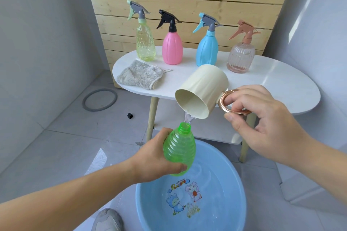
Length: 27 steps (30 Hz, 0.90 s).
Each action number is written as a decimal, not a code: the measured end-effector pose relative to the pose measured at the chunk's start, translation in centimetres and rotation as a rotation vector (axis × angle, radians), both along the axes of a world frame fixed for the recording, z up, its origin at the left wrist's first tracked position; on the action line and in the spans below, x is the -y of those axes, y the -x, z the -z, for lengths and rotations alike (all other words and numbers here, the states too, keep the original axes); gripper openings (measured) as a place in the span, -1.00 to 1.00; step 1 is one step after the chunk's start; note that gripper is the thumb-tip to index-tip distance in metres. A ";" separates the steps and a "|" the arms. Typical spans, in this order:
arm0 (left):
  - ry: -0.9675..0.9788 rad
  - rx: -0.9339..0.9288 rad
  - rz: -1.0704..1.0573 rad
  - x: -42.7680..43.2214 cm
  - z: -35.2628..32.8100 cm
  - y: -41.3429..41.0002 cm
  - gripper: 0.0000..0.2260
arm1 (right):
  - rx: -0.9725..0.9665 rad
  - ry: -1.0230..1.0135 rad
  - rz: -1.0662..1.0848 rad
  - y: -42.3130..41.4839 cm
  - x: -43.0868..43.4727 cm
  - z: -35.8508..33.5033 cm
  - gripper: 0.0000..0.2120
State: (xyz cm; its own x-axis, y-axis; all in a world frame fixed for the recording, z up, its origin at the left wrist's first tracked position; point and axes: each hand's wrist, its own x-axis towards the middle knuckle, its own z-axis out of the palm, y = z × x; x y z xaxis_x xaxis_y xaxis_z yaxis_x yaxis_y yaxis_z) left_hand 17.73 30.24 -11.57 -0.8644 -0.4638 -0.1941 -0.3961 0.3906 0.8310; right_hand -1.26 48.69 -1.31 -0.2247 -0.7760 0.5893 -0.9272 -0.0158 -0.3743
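The left hand (150, 157) is wrapped around the green bottle (179, 151), held just above the blue basin (232, 202). Above the basin too, the right hand (262, 118) hooks its fingers through the cream cup (201, 91) handle, tipping water into the bottle's mouth.

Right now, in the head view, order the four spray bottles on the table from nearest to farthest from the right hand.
From the right hand:
1. Clear peach spray bottle, right end of the row.
2. Blue spray bottle, right of centre.
3. Pink spray bottle, left of centre.
4. Yellow-green spray bottle, left end.
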 end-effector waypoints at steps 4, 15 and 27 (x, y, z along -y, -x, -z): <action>0.012 0.001 0.006 0.0 0.0 0.0 -0.33 | -0.116 0.009 -0.028 0.0 0.0 0.0 -0.79; 0.005 -0.007 -0.002 0.0 0.0 0.0 -0.30 | -0.123 -0.047 -0.086 -0.4 0.3 1.0 -0.81; 0.019 0.034 0.010 1.2 3.2 -1.0 -0.35 | 1.192 -0.394 0.219 1.7 2.1 10.8 -0.72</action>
